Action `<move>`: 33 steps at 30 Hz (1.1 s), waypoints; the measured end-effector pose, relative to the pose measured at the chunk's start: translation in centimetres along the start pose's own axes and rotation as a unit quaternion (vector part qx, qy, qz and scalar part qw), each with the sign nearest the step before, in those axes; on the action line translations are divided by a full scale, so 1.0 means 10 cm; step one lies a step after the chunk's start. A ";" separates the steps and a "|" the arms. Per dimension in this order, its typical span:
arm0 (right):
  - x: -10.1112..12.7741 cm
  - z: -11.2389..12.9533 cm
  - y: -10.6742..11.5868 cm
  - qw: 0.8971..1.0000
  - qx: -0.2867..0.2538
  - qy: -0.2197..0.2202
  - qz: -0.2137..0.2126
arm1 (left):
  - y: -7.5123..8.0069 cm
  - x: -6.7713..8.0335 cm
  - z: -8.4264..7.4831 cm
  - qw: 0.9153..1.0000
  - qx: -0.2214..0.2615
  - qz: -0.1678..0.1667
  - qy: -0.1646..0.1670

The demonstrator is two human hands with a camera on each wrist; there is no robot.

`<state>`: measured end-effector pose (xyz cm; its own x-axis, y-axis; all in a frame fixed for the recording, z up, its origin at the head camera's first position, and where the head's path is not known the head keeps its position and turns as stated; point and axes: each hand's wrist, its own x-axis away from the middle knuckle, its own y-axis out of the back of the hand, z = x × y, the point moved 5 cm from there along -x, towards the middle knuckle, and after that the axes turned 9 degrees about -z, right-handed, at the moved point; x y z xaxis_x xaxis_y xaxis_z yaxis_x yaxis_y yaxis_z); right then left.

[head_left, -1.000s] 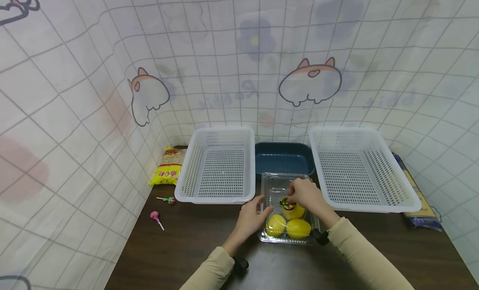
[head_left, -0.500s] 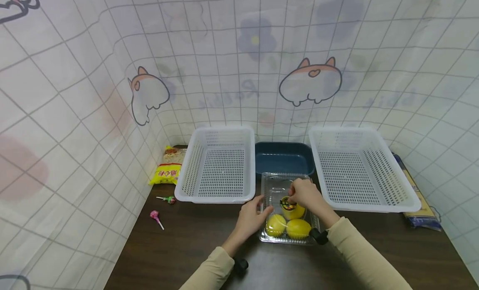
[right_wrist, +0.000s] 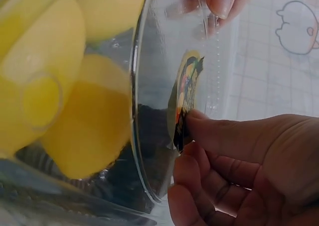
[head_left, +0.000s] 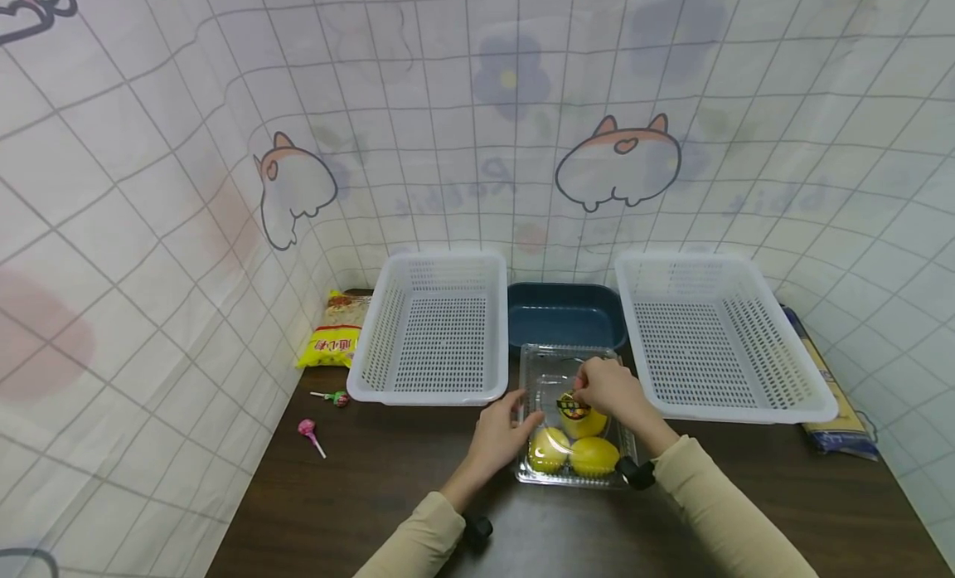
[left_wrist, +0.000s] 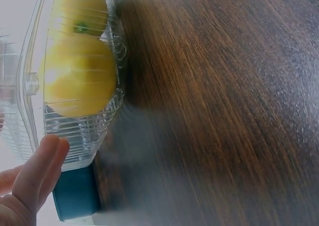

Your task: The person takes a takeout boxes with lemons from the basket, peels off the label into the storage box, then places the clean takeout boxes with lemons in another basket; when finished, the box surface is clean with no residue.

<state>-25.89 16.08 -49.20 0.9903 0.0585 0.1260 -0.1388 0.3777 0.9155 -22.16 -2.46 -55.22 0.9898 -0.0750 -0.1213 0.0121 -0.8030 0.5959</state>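
Observation:
A clear plastic clamshell box (head_left: 539, 364) holding several lemons (head_left: 594, 457) lies on the table in front of me. My right hand (head_left: 608, 387) reaches over its lid and pinches the edge of a round black-and-yellow sticker (right_wrist: 185, 94) between thumb and fingers. In the right wrist view the sticker stands close to the lid; how much of it is stuck down I cannot tell. At the box's left side, my left hand (head_left: 498, 437) rests against the edge with its fingers extended. The left wrist view shows those fingers (left_wrist: 37, 173) beside the box's ribbed wall.
Two white perforated baskets (head_left: 429, 400) (head_left: 746, 414) flank a dark blue tub (head_left: 567, 289) behind the box. On the left lie a yellow food packet (head_left: 333, 342), a green lollipop (head_left: 341, 399) and a pink lollipop (head_left: 307, 429). Another packet (head_left: 839, 420) lies at the far right.

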 end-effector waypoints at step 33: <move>-0.48 0.04 0.77 0.995 -0.042 0.074 -0.054 | -0.01 0.04 0.01 1.000 0.011 0.009 0.013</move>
<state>-31.69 18.31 -42.62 0.9886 0.1466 -0.0358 -0.0369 0.4647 0.8847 -21.82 -2.44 -55.41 0.9931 -0.0752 -0.0901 -0.0091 -0.8147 0.5797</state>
